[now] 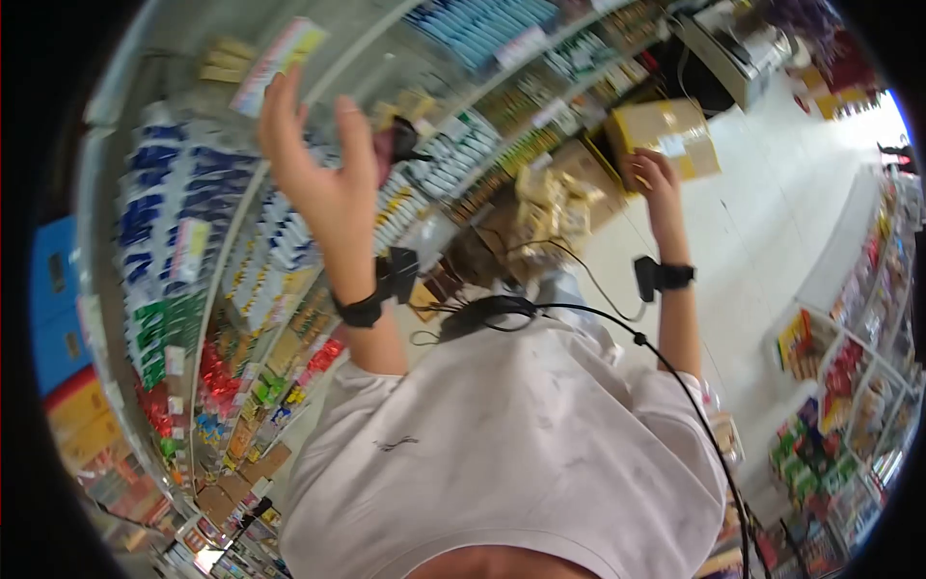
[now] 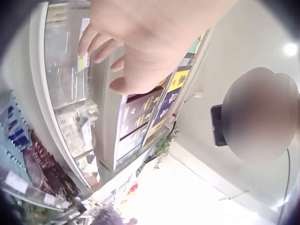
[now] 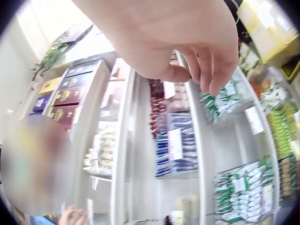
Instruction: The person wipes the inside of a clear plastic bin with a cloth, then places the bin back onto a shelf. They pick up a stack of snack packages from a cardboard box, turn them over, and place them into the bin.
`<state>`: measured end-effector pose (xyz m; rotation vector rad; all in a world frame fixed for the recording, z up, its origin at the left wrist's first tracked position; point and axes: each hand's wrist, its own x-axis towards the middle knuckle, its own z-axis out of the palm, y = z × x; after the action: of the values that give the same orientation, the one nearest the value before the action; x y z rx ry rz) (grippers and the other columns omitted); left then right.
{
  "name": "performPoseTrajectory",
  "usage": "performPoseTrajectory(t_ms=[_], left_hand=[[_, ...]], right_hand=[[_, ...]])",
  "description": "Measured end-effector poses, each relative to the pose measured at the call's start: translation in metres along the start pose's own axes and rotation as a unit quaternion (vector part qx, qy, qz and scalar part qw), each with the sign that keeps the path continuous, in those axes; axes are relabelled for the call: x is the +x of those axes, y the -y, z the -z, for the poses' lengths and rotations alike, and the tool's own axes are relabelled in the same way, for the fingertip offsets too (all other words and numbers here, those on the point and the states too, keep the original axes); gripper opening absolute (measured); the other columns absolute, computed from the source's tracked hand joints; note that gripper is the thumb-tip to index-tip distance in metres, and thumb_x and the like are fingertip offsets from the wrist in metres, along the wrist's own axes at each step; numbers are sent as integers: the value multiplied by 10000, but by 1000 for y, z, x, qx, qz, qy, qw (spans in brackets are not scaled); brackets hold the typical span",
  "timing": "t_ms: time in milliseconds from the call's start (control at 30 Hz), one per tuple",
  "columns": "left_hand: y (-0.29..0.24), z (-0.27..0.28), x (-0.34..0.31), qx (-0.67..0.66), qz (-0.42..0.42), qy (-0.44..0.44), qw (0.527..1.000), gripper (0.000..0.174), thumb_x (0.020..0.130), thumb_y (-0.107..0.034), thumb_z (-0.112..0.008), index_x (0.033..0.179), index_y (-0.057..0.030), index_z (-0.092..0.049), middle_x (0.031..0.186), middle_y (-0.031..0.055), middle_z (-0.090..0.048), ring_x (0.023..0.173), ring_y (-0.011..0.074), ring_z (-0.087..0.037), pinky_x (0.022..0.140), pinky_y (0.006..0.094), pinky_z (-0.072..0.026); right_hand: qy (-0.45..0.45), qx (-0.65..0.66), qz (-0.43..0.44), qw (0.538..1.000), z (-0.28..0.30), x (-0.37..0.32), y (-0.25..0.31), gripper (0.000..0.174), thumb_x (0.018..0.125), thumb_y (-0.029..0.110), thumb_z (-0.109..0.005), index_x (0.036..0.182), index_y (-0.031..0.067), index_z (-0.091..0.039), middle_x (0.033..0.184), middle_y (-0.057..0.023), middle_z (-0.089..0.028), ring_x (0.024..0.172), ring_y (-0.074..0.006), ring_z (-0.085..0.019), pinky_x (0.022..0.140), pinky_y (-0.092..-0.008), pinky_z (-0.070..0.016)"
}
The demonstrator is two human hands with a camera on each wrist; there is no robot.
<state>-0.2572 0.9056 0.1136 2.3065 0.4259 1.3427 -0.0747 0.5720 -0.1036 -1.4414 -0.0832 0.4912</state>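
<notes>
My left hand [image 1: 323,169] is raised in front of the snack shelf, its fingers fairly straight and thumb apart, holding nothing. Its fingertips come right up to a price card [image 1: 280,66] at the shelf edge. The left wrist view has the same hand [image 2: 140,42] overlapping a clear plastic bin [image 2: 65,70]. On the other side, my right hand [image 1: 660,188] hangs with loosely bent fingers, overlapping a taped cardboard box [image 1: 680,135] in the head view. Nothing shows between those fingers in the right wrist view, where green-and-white packets [image 3: 222,101] lie behind the hand [image 3: 183,42].
Tiered shelves hold blue-and-white packets [image 1: 154,193] and light blue packets [image 1: 482,29]. Bagged goods [image 1: 550,207] stand by the cardboard box. White floor [image 1: 748,212] stretches to another goods rack [image 1: 849,386]. A black cable [image 1: 641,338] runs across my shirt.
</notes>
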Motion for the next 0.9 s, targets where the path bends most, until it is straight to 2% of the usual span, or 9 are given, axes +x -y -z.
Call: performPoseTrajectory(t_ms=[100, 200, 367, 467, 533, 567, 700, 800, 900], left_hand=[[-23, -15, -25, -96, 85, 65, 990, 329, 964, -123, -644, 1265, 7, -616, 1272, 126, -647, 1108, 202, -639, 936, 349, -524], [-23, -36, -55, -209, 227, 188, 932, 314, 972, -124, -642, 1259, 1, -621, 1230, 114, -666, 1087, 183, -645, 936, 337, -521], [31, -87, -125, -219, 341, 318, 857, 272, 996, -162, -624, 1193, 23, -647, 1064, 107, -726, 998, 165, -686, 887, 289, -521], [81, -117, -190, -238, 416, 343, 807, 274, 992, -167, -627, 1177, 33, -649, 1050, 118, -727, 981, 170, -693, 869, 291, -530], [112, -136, -237, -229, 437, 351, 796, 270, 991, -161, -625, 1169, 39, -647, 1035, 123, -726, 973, 171, -696, 854, 294, -538], [124, -144, -260, -231, 463, 359, 777, 266, 1005, -182, -609, 1174, 20, -647, 1031, 105, -722, 959, 158, -689, 845, 273, -529], [177, -170, -362, -192, 509, 417, 728, 287, 1009, -238, -600, 1170, -5, -647, 996, 83, -714, 890, 141, -679, 785, 261, -530], [194, -184, -430, -194, 547, 433, 689, 278, 985, -215, -624, 1134, 18, -649, 951, 87, -715, 828, 146, -685, 748, 271, -539], [197, -196, -466, -216, 619, 421, 627, 283, 976, -216, -641, 1120, 27, -650, 910, 73, -708, 788, 137, -677, 716, 269, -536]], right_hand=[[-39, -4, -69, 997, 38, 15, -85, 299, 985, 181, -576, 1195, -28, -615, 1066, -127, -706, 963, -188, -687, 853, -300, -551], [-78, -53, -156, 983, 54, 19, -156, 274, 974, 153, -549, 1163, -34, -616, 1027, -142, -706, 913, -209, -708, 805, -314, -571], [-52, -115, -226, 966, 58, 8, -252, 274, 932, 183, -602, 1104, -25, -648, 991, -141, -723, 837, -214, -717, 744, -335, -579], [7, -309, -132, 942, 37, -3, -292, 260, 912, 214, -649, 1029, -15, -679, 892, -143, -725, 790, -231, -719, 719, -357, -572], [53, -349, -58, 934, 10, -10, -303, 275, 891, 253, -689, 980, -8, -692, 824, -154, -717, 751, -257, -717, 709, -370, -565], [63, -345, -91, 932, -8, -13, -295, 328, 869, 304, -729, 972, -6, -693, 853, -164, -701, 766, -300, -692, 710, -402, -553], [74, -493, -5, 867, -49, -17, -309, 416, 807, 390, -783, 929, 4, -693, 922, -156, -597, 910, -344, -591, 784, -455, -496], [70, -536, 76, 838, -59, -21, -318, 418, 788, 396, -795, 921, 13, -697, 960, -138, -571, 947, -333, -565, 817, -434, -475], [49, -541, 70, 837, -61, -26, -334, 400, 767, 380, -810, 909, 21, -704, 974, -133, -559, 946, -327, -553, 823, -435, -460]])
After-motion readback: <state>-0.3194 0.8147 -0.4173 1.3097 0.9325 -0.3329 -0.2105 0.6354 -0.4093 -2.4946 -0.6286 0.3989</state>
